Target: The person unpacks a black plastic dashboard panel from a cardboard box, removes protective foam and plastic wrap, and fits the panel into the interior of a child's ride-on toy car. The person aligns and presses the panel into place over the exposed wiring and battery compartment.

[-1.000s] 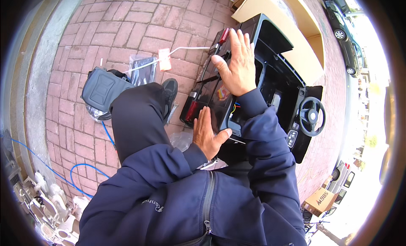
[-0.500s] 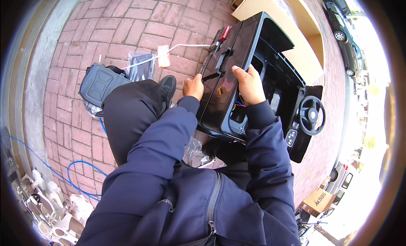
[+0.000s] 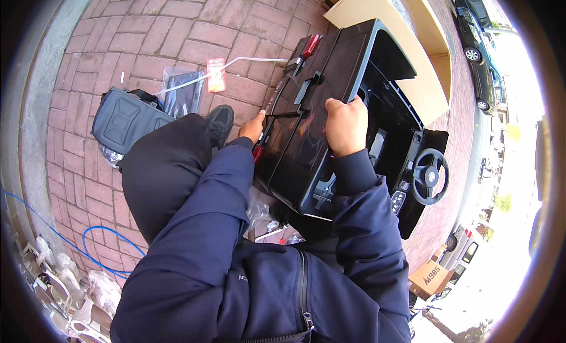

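Note:
A glossy black ride-on toy car body (image 3: 312,128) stands tilted before me, its hollow cabin facing right. My right hand (image 3: 346,126) is closed over the upper rim beside the cabin opening. At the rear end, my left hand (image 3: 252,127) has its fingers closed at the body's edge, partly hidden behind it. A thin black bar (image 3: 284,114) runs from near that hand across the panel; whether the fingers touch it I cannot tell. On the far right of the body sits a black steering wheel (image 3: 429,176). A red tail light (image 3: 311,45) shows at the rear corner.
A large open cardboard box (image 3: 377,16) stands behind the car. On the brick paving lie a grey moulded seat (image 3: 131,120), a bagged dark panel (image 3: 183,94), a red-and-white card (image 3: 216,75) and a white tube (image 3: 256,59). A blue hose (image 3: 97,228) curls at left.
The toy car's rear end has shifted left and toward me. My left hand has moved left with it, and my right hand has turned so its back shows more.

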Tool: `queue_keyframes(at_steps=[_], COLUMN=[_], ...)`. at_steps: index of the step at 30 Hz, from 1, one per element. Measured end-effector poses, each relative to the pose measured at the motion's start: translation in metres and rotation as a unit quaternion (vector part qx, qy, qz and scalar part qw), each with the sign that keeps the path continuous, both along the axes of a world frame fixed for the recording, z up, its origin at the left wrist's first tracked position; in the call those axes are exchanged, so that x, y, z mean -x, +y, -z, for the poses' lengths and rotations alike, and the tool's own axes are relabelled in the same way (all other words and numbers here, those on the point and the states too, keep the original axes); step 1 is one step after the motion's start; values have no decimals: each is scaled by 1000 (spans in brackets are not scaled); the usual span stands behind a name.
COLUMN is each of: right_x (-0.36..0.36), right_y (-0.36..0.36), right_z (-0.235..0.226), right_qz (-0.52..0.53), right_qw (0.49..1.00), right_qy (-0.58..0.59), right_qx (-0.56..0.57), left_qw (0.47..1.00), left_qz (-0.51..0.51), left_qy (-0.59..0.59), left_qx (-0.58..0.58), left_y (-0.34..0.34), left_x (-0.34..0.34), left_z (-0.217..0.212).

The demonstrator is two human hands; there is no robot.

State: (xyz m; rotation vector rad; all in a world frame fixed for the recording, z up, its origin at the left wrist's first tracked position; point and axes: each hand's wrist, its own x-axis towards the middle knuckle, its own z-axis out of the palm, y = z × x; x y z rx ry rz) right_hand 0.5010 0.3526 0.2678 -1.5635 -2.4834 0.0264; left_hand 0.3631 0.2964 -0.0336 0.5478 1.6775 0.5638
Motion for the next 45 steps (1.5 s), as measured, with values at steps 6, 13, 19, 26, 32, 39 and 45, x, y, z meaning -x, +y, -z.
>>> queue_keyframes(at_steps=[6, 13, 19, 26, 32, 39, 45], right_x=[9, -4, -56, -81, -37, 33, 13], right_y=[-3, -42, -132, -166, -128, -98, -131], right_z=[-6, -37, -92, -21, -137, -138, 0], right_qz=[-46, 119, -94, -35, -92, -53, -32], right_qw=[996, 823, 902, 969, 971, 988, 998], right_qy=[31, 400, 14, -51, 108, 94, 37], right_qx=[-69, 384, 422, 240, 192, -110, 27], left_qw=[998, 997, 990, 999, 998, 999, 999], left_qz=[13, 64, -18, -17, 1, 38, 33], left_qy=[50, 24, -138, 25, 55, 2, -29], left_qx=[25, -32, -28, -13, -23, 7, 26], left_y=[0, -4, -38, -56, -60, -48, -64], left_x=[9, 17, 18, 11, 13, 7, 1], left_z=[-23, -6, 25, -3, -37, 36, 14])
